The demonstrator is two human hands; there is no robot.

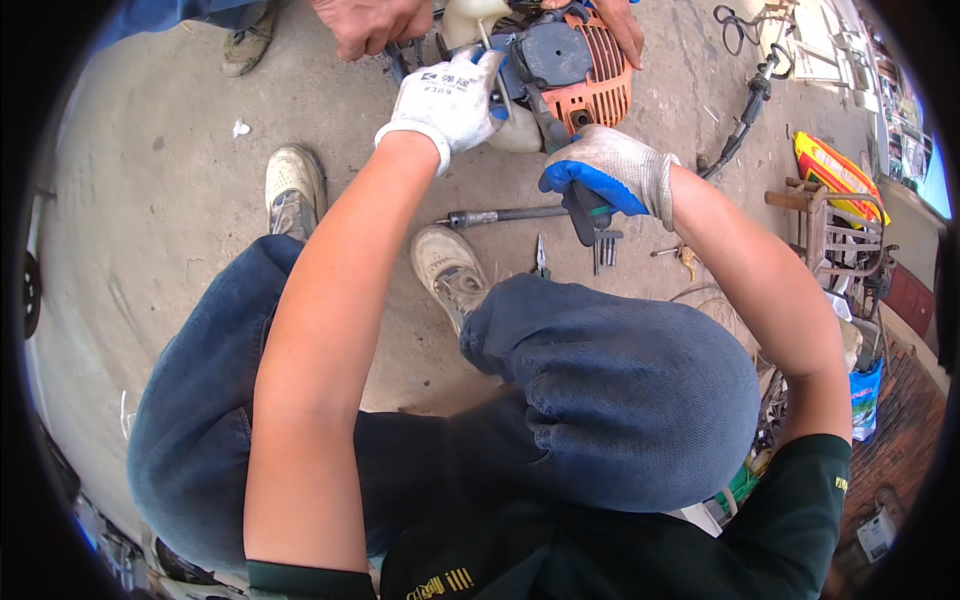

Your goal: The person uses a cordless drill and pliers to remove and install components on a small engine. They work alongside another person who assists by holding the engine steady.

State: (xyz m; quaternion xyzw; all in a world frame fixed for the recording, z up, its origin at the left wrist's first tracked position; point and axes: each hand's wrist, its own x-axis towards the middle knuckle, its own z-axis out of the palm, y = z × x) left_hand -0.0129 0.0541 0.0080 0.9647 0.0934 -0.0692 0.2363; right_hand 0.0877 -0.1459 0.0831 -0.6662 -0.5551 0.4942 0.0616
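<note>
A small engine [555,55] with an orange slotted cover, dark top and whitish plastic parts sits at the top middle. My left hand [440,98], in a white glove with blue fingertips, is closed at its left side, near a thin rod. What those fingers grip is partly hidden. In my gloved right hand [620,175] is a black-handled tool [583,212] with a green band, the fist wrapped round it. A dark shaft reaches from this hand toward the engine; I cannot tell whether its tip touches.
Another person's hands, a left-side hand [375,22] and a right-side hand [622,30], are at the engine. On the concrete lie a metal shaft [505,215], pliers [541,256], several small bits [607,246] and a long dark tube [745,120]. A metal-framed stool [845,235] stands right.
</note>
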